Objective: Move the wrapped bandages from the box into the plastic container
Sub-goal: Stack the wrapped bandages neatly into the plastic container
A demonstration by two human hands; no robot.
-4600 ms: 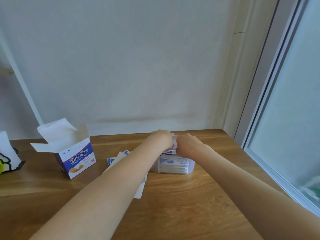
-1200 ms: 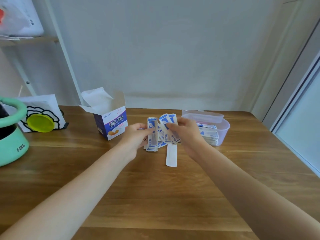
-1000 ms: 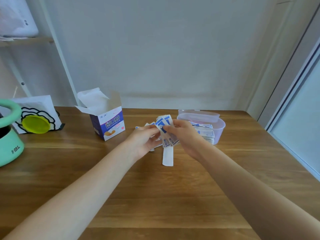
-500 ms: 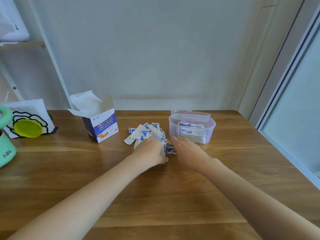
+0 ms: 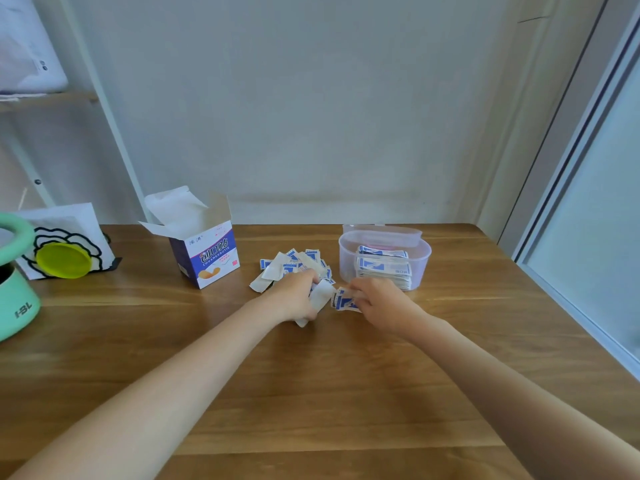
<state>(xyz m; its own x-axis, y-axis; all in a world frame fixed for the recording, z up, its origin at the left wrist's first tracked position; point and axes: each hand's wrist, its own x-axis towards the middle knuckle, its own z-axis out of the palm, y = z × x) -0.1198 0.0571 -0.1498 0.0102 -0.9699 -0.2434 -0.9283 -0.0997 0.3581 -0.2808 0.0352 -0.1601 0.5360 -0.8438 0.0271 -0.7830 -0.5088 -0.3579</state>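
Loose bandages (image 5: 294, 266), white wrappers printed blue, lie heaped on the counter (image 5: 311, 393) between box (image 5: 204, 251) and container (image 5: 384, 258). A neat stack already sits inside the container. Your left hand (image 5: 298, 299) fingers curl round a white wrapper; your right hand (image 5: 377, 303) pinches a blue-printed one, just in front of the container.

- On your open box (image 5: 207, 252) the front panel carries large white Chinese characters, with "CHUANGKOUTIE" in small capitals just beneath.
- The green pot (image 5: 15, 299) at your far left shows pale letters on its side — they look like "IBL".
- Print on the wrapped bandages (image 5: 382, 268) is too small to read.
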